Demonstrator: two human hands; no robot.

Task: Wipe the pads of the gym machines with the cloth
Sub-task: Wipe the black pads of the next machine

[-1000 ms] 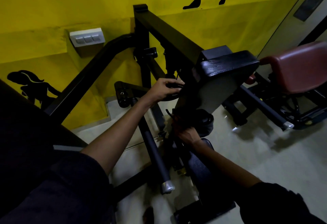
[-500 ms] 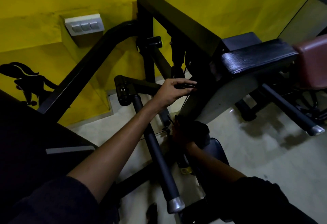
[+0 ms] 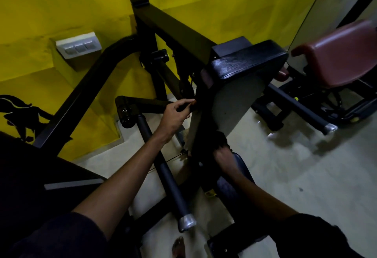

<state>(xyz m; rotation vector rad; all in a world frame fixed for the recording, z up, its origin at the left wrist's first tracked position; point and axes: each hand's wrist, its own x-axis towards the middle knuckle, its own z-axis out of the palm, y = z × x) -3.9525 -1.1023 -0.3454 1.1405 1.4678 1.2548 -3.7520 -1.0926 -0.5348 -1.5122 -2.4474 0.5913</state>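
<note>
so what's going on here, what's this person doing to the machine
A person is leaning over a black gym machine. Their left hand grips a dark bar beside the tilted panel. Lower down, the right hand holds what looks like a dark cloth against the machine just above the seat pad; it is too dim to be sure. The black top pad and the red pad next door are untouched.

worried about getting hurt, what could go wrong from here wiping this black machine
Your left hand grips a black handle beside the grey side panel; fingers could get pinched if it swings. The black bar's silver end cap hangs near your bare foot and could strike it. The dark cloth in your right hand could snag the thin cable.
</note>
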